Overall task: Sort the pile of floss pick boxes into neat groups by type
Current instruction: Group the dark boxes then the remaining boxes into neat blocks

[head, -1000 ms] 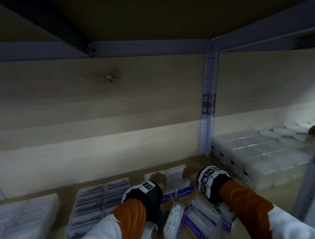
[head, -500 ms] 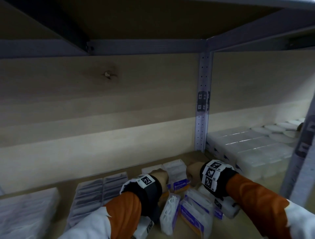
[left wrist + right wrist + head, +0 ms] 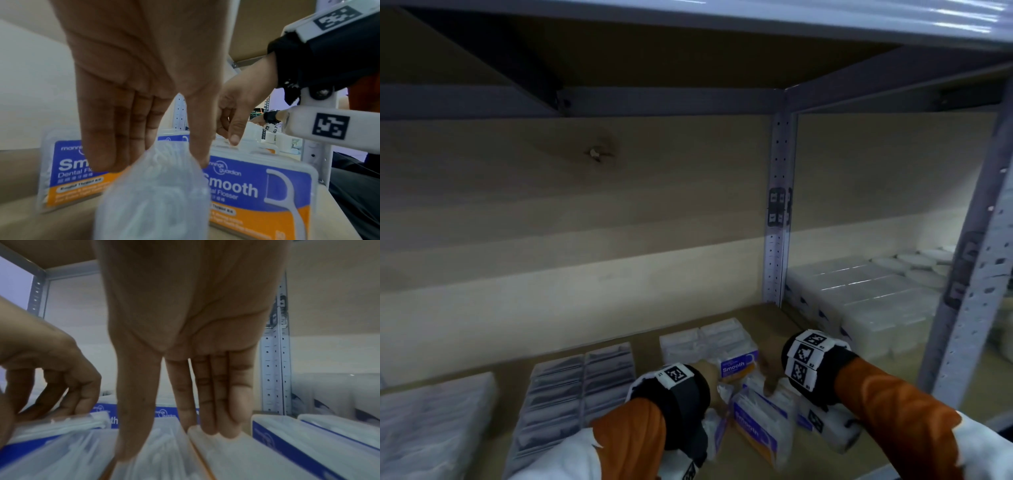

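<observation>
A loose pile of floss pick boxes with blue and orange "Smooth" labels lies at the shelf's front. Behind it stands a tidy block of the same boxes, one label facing me. My left hand pinches a clear box standing on edge, thumb on one side and fingers on the other. My right hand reaches down beside it. Its thumb and straight fingers straddle another box in the pile, the labelled one in the left wrist view.
Rows of dark-fronted packs lie left of the pile, and pale packs sit at the far left. Clear tubs fill the bay to the right, past a metal upright. Another upright stands front right. A shelf hangs low overhead.
Both hands have come back from the tidy block onto the loose pile nearer me. The right hand has dropped lower among the boxes. My view has shifted left.
</observation>
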A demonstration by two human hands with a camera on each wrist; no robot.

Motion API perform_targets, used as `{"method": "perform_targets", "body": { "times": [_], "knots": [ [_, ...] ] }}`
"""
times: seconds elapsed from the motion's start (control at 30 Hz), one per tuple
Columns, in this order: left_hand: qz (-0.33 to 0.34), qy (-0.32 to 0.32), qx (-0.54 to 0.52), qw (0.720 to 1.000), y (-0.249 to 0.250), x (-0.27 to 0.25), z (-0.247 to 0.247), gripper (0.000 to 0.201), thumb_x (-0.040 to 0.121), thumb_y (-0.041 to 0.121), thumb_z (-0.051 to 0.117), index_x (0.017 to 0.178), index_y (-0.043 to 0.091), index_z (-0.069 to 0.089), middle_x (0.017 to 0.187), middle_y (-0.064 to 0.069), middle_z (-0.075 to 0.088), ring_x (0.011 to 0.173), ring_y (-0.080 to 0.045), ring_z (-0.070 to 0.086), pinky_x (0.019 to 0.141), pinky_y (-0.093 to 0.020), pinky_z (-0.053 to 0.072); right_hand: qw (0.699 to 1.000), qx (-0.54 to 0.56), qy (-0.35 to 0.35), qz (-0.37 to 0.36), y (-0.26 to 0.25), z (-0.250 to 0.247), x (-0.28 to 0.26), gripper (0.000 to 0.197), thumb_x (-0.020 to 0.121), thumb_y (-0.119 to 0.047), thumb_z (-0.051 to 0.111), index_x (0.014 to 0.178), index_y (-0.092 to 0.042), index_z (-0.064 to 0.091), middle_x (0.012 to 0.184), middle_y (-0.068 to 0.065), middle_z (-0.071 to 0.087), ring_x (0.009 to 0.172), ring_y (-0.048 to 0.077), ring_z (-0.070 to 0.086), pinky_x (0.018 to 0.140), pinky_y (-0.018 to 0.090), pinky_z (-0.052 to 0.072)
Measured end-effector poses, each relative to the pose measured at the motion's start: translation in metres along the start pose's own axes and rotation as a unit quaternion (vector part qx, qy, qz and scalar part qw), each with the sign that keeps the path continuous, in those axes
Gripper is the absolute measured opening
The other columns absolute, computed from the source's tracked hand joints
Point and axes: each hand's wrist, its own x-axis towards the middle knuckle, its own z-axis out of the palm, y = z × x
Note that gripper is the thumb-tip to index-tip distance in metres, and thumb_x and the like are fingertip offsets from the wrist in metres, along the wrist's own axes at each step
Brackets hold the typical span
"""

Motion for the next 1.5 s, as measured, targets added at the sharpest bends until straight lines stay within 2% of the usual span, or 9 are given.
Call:
{"method": "perform_targets", "body": {
  "times": [0.07,0.13,0.2,0.27,0.43,0.9,1.1,1.3,1.5],
  "knots": [
    [-0.012,-0.008,0.006,1.0,0.002,-0.002,-0.002,0.048,0.085,0.029,0.066,0.124,0.004,0.055,0.126,-0.015,0.059,0.115,-0.029,0.057,0.096,-0.034,0.045,1.0,0.005,0.0,0.004,0.001,0.0,-0.004,0.031,0.087,-0.033,0.065,0.072,-0.008,0.054,0.071,0.004,0.045,0.081,0.02,0.046,0.067,0.025,0.038],
    [-0.024,-0.017,0.027,0.999,0.003,-0.003,-0.005,0.047,0.087,0.026,0.064,0.127,0.002,0.054,0.129,-0.016,0.057,0.118,-0.029,0.055,0.098,-0.035,0.045,1.0,0.018,0.004,-0.009,0.002,0.0,-0.009,0.033,0.088,-0.032,0.063,0.095,0.001,0.064,0.078,0.008,0.05,0.085,0.023,0.049,0.064,0.025,0.037],
    [-0.033,-0.02,0.047,0.998,0.003,-0.004,-0.007,0.046,0.088,0.025,0.062,0.127,0.001,0.054,0.13,-0.016,0.057,0.119,-0.029,0.055,0.099,-0.035,0.045,1.0,0.008,0.011,-0.019,0.004,0.001,-0.012,0.048,0.089,-0.032,0.062,0.122,0.002,0.058,0.108,0.016,0.06,0.108,0.028,0.054,0.08,0.026,0.042],
    [-0.042,-0.016,0.053,0.998,0.002,-0.004,-0.007,0.047,0.087,0.026,0.064,0.126,0.001,0.054,0.129,-0.016,0.057,0.119,-0.028,0.056,0.099,-0.035,0.045,0.999,0.001,0.023,-0.024,0.005,0.002,-0.015,0.051,0.091,-0.032,0.059,0.128,0.001,0.054,0.131,0.017,0.054,0.122,0.029,0.05,0.097,0.031,0.042],
    [-0.063,-0.003,0.028,0.998,0.002,-0.001,-0.006,0.053,0.083,0.027,0.068,0.128,0.004,0.052,0.13,-0.013,0.057,0.118,-0.027,0.056,0.099,-0.034,0.046,0.997,0.024,0.049,-0.049,0.013,0.009,-0.02,0.041,0.095,-0.018,0.053,0.135,-0.007,0.052,0.14,0.01,0.05,0.128,0.025,0.046,0.105,0.028,0.035],
    [-0.071,-0.01,0.045,0.996,0.006,-0.001,-0.008,0.053,0.084,0.027,0.069,0.128,0.002,0.052,0.132,-0.013,0.056,0.121,-0.026,0.054,0.101,-0.035,0.045,0.999,0.009,0.04,-0.019,0.026,0.023,-0.04,0.043,0.094,-0.004,0.049,0.136,-0.011,0.051,0.139,0.011,0.051,0.129,0.024,0.046,0.107,0.028,0.037],
    [-0.064,0.006,0.04,0.997,0.007,-0.002,-0.009,0.057,0.081,0.027,0.072,0.129,0.004,0.052,0.132,-0.012,0.056,0.121,-0.027,0.055,0.1,-0.035,0.045,0.999,0.02,0.034,-0.01,0.036,0.024,-0.047,0.043,0.093,-0.006,0.053,0.136,-0.011,0.051,0.138,0.009,0.052,0.128,0.022,0.048,0.095,0.02,0.038],
    [-0.067,0.0,0.047,0.997,0.009,-0.004,-0.008,0.056,0.083,0.027,0.07,0.129,0.003,0.051,0.132,-0.013,0.056,0.121,-0.028,0.054,0.101,-0.036,0.045,0.997,0.048,0.062,0.021,0.03,0.026,-0.043,0.037,0.096,-0.02,0.051,0.128,-0.003,0.057,0.134,0.012,0.056,0.124,0.024,0.052,0.102,0.028,0.04],
    [-0.062,0.005,0.059,0.996,0.007,-0.007,-0.004,0.051,0.085,0.027,0.067,0.128,0.004,0.051,0.132,-0.013,0.055,0.121,-0.027,0.054,0.099,-0.033,0.044,0.997,0.057,0.053,0.015,0.012,0.024,-0.034,0.05,0.091,-0.038,0.057,0.124,0.0,0.058,0.127,0.016,0.059,0.118,0.029,0.055,0.098,0.033,0.044]
  ]
}}
